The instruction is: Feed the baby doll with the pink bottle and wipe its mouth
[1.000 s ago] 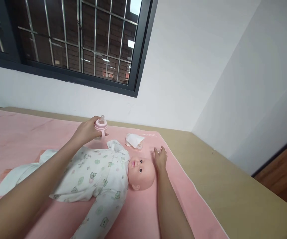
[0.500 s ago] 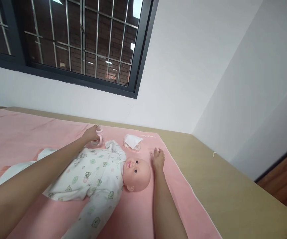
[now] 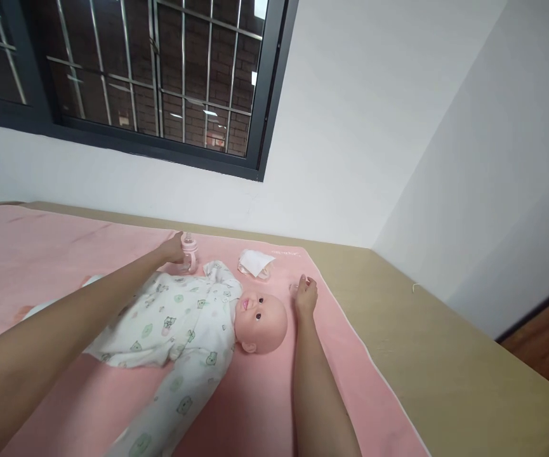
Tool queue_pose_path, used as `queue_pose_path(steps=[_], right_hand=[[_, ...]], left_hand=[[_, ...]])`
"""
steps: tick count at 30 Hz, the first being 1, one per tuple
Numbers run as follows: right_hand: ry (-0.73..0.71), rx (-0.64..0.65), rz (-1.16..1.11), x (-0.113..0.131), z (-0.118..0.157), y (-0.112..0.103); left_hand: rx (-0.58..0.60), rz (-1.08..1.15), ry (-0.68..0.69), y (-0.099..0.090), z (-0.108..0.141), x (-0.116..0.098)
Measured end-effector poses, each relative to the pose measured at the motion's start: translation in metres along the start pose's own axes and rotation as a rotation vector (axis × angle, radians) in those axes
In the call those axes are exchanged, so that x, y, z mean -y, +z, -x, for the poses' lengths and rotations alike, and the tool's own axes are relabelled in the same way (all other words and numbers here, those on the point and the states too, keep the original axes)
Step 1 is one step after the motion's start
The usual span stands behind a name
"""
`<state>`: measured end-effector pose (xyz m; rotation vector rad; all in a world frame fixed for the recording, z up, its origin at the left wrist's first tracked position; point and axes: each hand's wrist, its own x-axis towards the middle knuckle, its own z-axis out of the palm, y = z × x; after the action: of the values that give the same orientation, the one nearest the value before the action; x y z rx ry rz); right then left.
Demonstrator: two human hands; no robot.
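A pink-collared clear baby bottle (image 3: pixel 189 259) stands upright on the pink mat, its teat uncovered. My left hand (image 3: pixel 173 248) is closed at the bottle's left side, with some fingers hidden behind it. My right hand (image 3: pixel 306 298) rests on the mat beyond the doll's head, fingers curled at a small clear piece that looks like a bottle cap (image 3: pixel 294 289). Between my arms a baby doll (image 3: pixel 261 324) lies on its back in a white printed top (image 3: pixel 164 317). My left forearm crosses over the doll's lower body.
A small packet with a white top (image 3: pixel 256 263) lies between the bottle and my right hand. The pink mat (image 3: pixel 264 393) covers much of a wooden surface (image 3: pixel 398 343). Behind rise a white wall (image 3: pixel 322 158) and a barred window (image 3: pixel 160 82).
The bottle has gone from slightly tilted to upright, with its handle turned. My right hand has shifted slightly, and the clear piece beside its fingers shows more plainly. The view has tipped a little.
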<state>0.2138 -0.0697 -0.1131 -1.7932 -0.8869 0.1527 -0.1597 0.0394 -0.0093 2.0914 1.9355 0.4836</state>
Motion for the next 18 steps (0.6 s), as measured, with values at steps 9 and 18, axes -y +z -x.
queue_pose_path(steps=[9, 18], right_hand=[[-0.357, -0.256, -0.062, 0.018, 0.017, -0.007], [-0.493, 0.099, 0.059, 0.029, 0.035, 0.011]], left_hand=[[-0.262, -0.074, 0.142, -0.05, 0.021, -0.041], [0.262, -0.056, 0.67, 0.013, 0.062, -0.143]])
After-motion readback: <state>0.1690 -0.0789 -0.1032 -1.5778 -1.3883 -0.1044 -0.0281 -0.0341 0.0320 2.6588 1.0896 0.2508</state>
